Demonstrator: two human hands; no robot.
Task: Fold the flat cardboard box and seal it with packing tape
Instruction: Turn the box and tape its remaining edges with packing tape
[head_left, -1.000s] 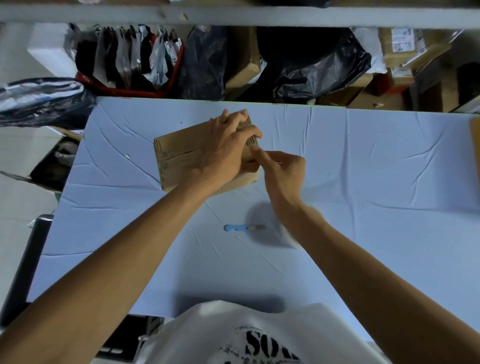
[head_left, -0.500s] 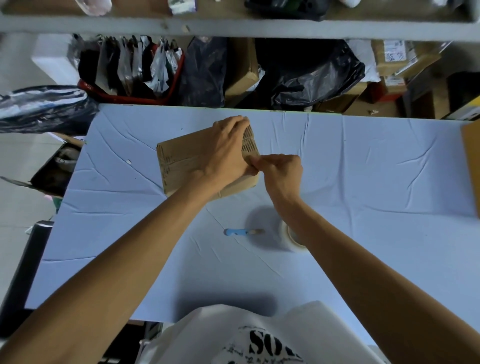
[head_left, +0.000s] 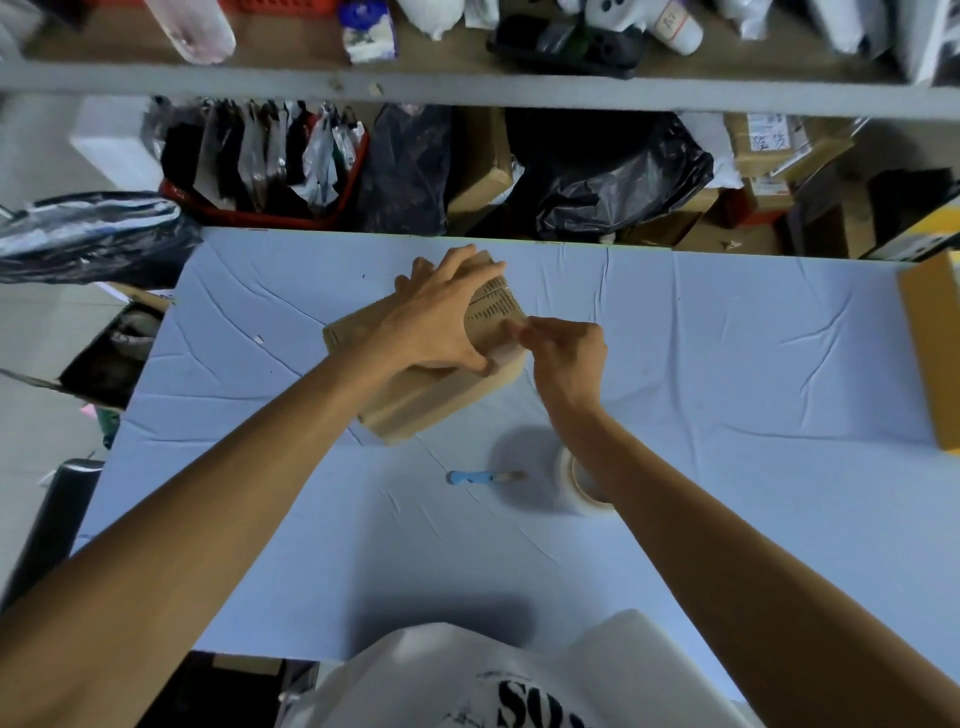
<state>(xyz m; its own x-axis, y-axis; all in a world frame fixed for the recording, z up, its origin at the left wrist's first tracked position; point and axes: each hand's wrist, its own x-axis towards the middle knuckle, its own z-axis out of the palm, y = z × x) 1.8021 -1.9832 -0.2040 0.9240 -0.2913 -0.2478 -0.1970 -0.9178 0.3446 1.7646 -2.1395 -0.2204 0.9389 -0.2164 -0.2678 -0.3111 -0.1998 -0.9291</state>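
A small brown cardboard box (head_left: 415, 410), folded up, sits on the pale blue table (head_left: 727, 364) at its centre. My left hand (head_left: 441, 322) lies spread over the top and grips it, thumb on the near side. My right hand (head_left: 566, 353) is curled at the box's right end, fingertips pinched against the printed end flap. Whether tape is under those fingers I cannot tell. A roll of clear packing tape (head_left: 579, 480) lies on the table, half hidden under my right forearm.
A blue-handled cutter (head_left: 480, 477) lies just left of the tape roll. Another cardboard box (head_left: 930, 353) stands at the table's right edge. Behind the table are black bags, a red basket (head_left: 270, 208) and stacked cartons under a shelf.
My right hand has curled from a pointing finger into a pinch at the box's end. The box has tipped so its long near side shows. The tape roll has come into sight.
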